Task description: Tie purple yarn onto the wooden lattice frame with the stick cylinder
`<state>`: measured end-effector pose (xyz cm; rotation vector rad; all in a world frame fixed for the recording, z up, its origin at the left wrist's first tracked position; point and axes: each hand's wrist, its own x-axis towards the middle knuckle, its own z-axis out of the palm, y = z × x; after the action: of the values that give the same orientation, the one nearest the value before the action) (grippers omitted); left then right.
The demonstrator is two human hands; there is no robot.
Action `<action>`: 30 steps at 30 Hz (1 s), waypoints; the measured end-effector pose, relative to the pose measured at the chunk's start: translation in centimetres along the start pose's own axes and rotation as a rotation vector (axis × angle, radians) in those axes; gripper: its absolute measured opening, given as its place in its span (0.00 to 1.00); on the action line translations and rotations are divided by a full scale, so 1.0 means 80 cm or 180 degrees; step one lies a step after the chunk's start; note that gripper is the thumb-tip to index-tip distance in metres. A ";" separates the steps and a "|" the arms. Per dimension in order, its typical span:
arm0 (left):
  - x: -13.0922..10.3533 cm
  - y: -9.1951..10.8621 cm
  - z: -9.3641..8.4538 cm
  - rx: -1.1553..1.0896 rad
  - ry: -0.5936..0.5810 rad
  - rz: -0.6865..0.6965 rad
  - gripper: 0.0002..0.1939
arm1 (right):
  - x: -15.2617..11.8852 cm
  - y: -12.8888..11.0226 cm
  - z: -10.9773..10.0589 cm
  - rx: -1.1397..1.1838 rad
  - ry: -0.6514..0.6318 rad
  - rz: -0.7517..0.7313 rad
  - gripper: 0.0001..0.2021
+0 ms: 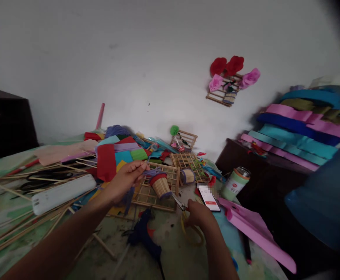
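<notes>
A purple cord (152,171) is pinched between the closed fingertips of the left hand (134,170). Beside these fingertips a small stick cup (160,186), banded in red near its upper end and in purple at its lower end, is held tilted above a wooden lattice (154,205). Yellow-handled scissors (191,233) are gripped by the right hand (200,214), their blades pointed at the cup's lower end; whether the cup is touched by them cannot be told. A second stick cup (188,176) is seen just right of the lattice. Nearer the body, a blue glue gun (145,231) is laid on the table (170,249). To the right are placed a phone (209,199), a green jar (235,183) and pink paper (260,235). To the left, thin sticks (20,237) are scattered around a long white object (63,193), with coloured paper (106,161) heaped behind. On the wall (123,70), a frame with paper flowers (226,81) is mounted.
</notes>
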<state>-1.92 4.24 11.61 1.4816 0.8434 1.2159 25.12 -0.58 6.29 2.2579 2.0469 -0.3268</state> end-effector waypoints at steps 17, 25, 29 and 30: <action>-0.043 -0.009 0.066 0.0224 -0.0945 -0.0064 0.16 | -0.055 -0.123 -0.003 0.3232 0.1045 -0.2029 0.22; -0.039 -0.019 0.063 0.0770 -0.1169 0.0401 0.19 | -0.047 -0.123 0.000 0.4454 0.1315 -0.1862 0.20; -0.041 -0.020 0.063 0.0977 -0.1177 0.0549 0.19 | -0.045 -0.126 0.001 0.4748 0.1322 -0.1838 0.18; -0.042 -0.019 0.063 0.0970 -0.1187 0.0551 0.19 | -0.044 -0.127 0.002 0.4789 0.1294 -0.1820 0.18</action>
<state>2.24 0.22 9.25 1.9886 0.6752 0.9146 14.76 -2.99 7.73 2.1040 3.2421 -2.2343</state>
